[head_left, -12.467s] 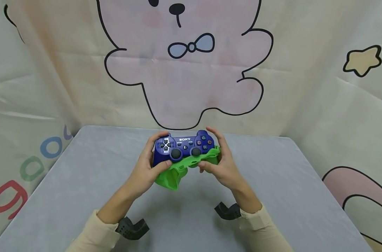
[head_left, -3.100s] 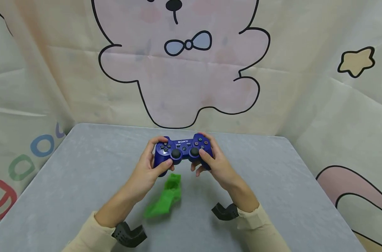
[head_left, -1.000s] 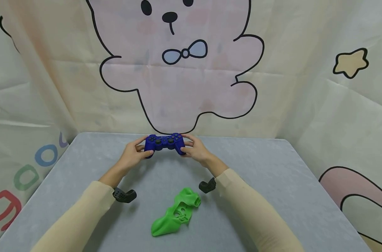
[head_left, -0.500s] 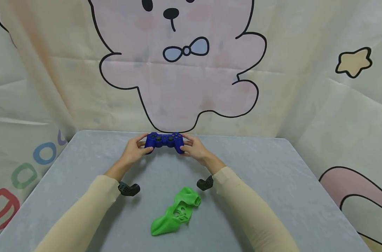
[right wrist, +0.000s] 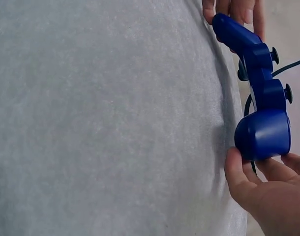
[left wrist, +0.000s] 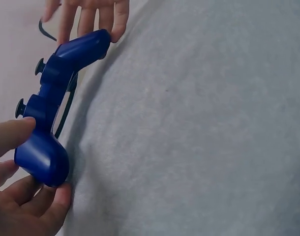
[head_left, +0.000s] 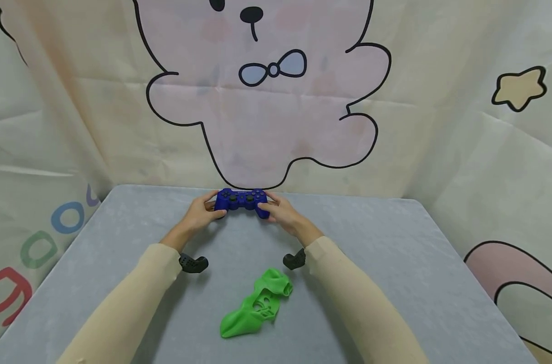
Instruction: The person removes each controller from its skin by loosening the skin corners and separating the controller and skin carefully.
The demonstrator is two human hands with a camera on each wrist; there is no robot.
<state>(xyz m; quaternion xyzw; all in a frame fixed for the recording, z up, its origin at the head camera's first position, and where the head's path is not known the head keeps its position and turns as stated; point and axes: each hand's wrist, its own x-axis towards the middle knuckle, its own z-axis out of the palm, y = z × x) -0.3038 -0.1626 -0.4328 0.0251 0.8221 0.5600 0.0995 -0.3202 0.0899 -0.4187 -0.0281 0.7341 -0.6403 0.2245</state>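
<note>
A blue game controller (head_left: 241, 202) with two black thumbsticks is held by its ends near the table's far edge. My left hand (head_left: 197, 213) grips the left handle, its thumb lying on the front. Around the right handle curl the fingers of my right hand (head_left: 284, 212). Seen side-on in the left wrist view, the controller (left wrist: 44, 152) sits between finger and thumb; in the right wrist view, fingertips hold its rounded handle (right wrist: 263, 135). Whether it touches the table cannot be told. Closer to me, a crumpled green rubbery cover (head_left: 241, 322) with cut-out holes lies on the table.
A grey cloth covers the table (head_left: 371, 263). Directly behind its far edge hangs a curtain (head_left: 439, 126) printed with a cartoon bear. A black wrist-worn device (head_left: 195, 263) sits at the left cuff, another (head_left: 295, 260) at the right.
The green cover, earlier around the controller's lower part, came off and dropped to the table. Both hands then carried the controller away to the far edge; in the last second it has barely moved.
</note>
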